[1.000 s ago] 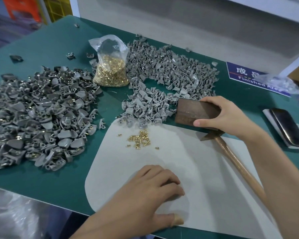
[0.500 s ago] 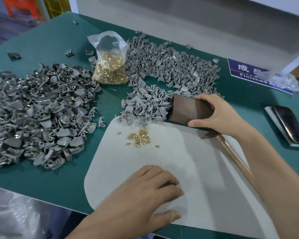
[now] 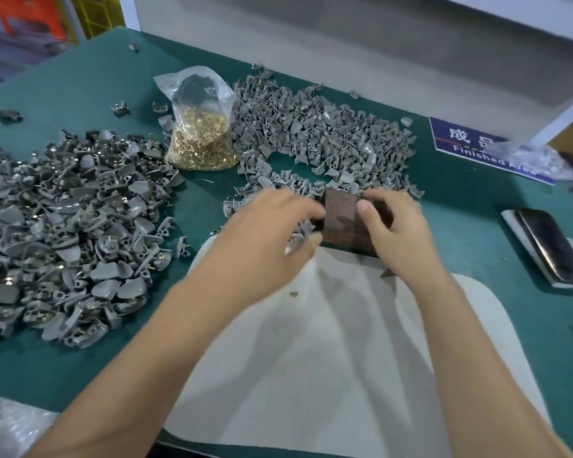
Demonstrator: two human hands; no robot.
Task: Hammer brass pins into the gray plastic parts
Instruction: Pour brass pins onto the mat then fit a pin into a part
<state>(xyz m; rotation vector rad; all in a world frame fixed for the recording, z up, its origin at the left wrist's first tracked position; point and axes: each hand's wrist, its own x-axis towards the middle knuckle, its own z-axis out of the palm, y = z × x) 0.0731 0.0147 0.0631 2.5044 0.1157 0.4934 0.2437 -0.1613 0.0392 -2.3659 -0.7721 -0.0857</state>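
Observation:
A rusty brown metal block (image 3: 341,219) stands at the far edge of the white pad (image 3: 344,358). My right hand (image 3: 397,233) grips it, thumb on its near face and fingers curled behind. My left hand (image 3: 265,239), blurred, reaches with straight fingers to the block's left edge, over the loose gray plastic parts (image 3: 328,133). It covers the loose brass pins on the pad; one pin (image 3: 293,294) shows. A clear bag of brass pins (image 3: 201,140) stands behind. Only the hammer's head tip (image 3: 386,272) shows under my right wrist.
A large pile of gray parts with pins fitted (image 3: 63,226) fills the left of the green table (image 3: 80,94). A phone (image 3: 553,246) lies at the right edge. A blue "Finished Area" sign (image 3: 457,143) and crumpled plastic (image 3: 530,160) sit at the back right.
My left hand has left the pad's near edge and moved up to the block's left side. My right hand has slid the block left, toward the gray parts.

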